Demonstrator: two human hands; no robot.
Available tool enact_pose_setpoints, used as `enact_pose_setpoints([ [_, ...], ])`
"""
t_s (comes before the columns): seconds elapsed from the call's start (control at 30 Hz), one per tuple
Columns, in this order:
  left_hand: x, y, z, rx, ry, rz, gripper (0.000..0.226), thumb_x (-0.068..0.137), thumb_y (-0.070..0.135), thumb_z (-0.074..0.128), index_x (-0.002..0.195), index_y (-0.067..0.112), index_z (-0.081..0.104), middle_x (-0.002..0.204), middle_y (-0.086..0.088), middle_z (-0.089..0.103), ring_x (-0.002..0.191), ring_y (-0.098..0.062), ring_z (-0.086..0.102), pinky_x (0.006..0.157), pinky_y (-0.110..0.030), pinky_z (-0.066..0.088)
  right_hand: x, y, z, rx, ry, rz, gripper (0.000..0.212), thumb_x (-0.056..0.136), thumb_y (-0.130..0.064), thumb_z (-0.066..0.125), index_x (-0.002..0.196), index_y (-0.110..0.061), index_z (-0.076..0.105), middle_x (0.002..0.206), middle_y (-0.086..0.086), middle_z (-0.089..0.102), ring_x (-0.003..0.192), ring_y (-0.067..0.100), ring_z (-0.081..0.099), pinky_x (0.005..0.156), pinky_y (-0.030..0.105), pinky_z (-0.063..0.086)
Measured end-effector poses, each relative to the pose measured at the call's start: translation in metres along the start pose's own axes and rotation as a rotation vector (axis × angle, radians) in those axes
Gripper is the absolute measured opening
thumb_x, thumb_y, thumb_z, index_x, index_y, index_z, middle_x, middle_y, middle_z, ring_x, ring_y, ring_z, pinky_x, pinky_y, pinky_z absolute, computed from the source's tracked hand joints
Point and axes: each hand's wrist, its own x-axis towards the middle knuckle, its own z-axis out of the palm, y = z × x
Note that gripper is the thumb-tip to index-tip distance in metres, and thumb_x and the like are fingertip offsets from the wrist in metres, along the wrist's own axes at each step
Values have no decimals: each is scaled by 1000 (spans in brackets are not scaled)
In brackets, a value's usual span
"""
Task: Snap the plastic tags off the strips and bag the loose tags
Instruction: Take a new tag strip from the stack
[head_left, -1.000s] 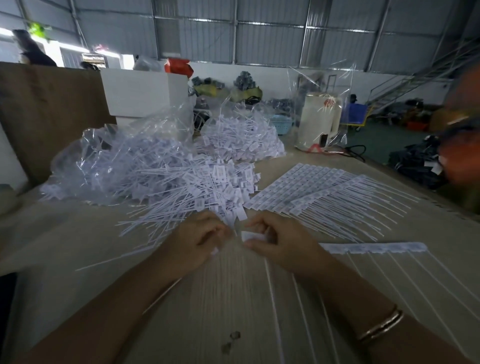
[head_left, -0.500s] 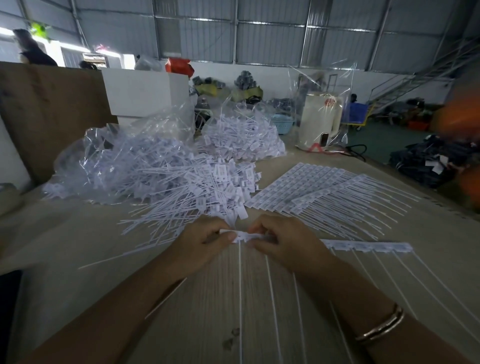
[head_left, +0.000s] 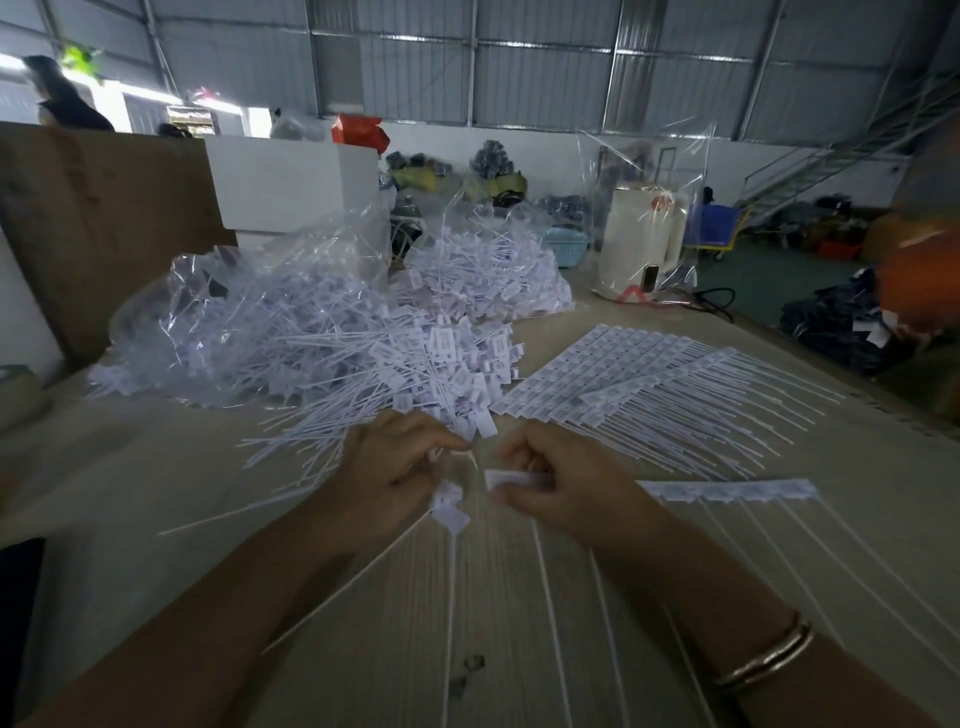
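My left hand (head_left: 392, 478) grips loose white tags (head_left: 451, 512) whose thin tails hang toward me. My right hand (head_left: 563, 491) pinches the left end of a white tag strip (head_left: 727, 490) that runs off to the right across the table, its tails pointing toward me. A small gap separates the strip's end from the tags in my left hand. A big heap of loose tags (head_left: 415, 374) lies just beyond my hands. Further whole strips (head_left: 634, 374) lie fanned out at the right.
Clear plastic bags stuffed with tags sit at the back left (head_left: 244, 322) and back centre (head_left: 488, 275). A white kettle in a clear bag (head_left: 641, 244) stands behind the strips. A cardboard wall (head_left: 98, 218) rises at the left. The table edge (head_left: 883, 415) runs along the right.
A tag that was joined to the strip's end half a second ago has come away; it now hangs in my left hand, and my hands have moved apart.
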Motion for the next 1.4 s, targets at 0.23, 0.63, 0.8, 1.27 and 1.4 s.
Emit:
enact_pose_setpoints([
  [0.23, 5, 14, 16, -55, -25, -41, 38, 78, 52, 47, 71, 18, 63, 71, 10, 59, 80, -13, 50, 81, -37, 38, 1, -11, 5, 95, 9, -79, 28, 80, -27, 72, 99, -21, 54, 82, -8, 59, 75, 5, 56, 66, 23, 46],
  [0.63, 4, 11, 11, -104, 3, 6, 20, 80, 51, 49, 70, 34, 50, 73, 14, 56, 81, -11, 50, 78, -40, 40, 4, -2, -5, -213, -8, -150, 16, 87, -30, 59, 85, -17, 69, 71, -9, 60, 69, 6, 50, 61, 9, 35],
  [0.8, 1, 2, 0, -97, 39, 48, 35, 80, 46, 46, 75, 15, 60, 79, 10, 59, 85, -11, 54, 83, -44, 39, 2, 14, -26, -114, 61, 46, 14, 87, -29, 63, 89, -19, 72, 66, -21, 58, 63, -1, 56, 62, 14, 42],
  [1.27, 7, 11, 12, -129, 38, -59, 33, 81, 34, 48, 74, 11, 70, 80, 18, 59, 90, -1, 49, 85, -32, 33, 0, -4, -11, -78, -7, -68, 26, 78, -30, 70, 100, -21, 59, 92, -8, 64, 84, 5, 57, 74, 30, 47],
  [1.4, 5, 9, 12, -90, -6, -28, 28, 82, 39, 52, 78, 17, 69, 83, 12, 63, 92, -11, 51, 86, -36, 36, 2, -1, -10, -213, 24, -136, 17, 83, -34, 66, 94, -21, 65, 79, -17, 54, 73, 4, 48, 60, 20, 36],
])
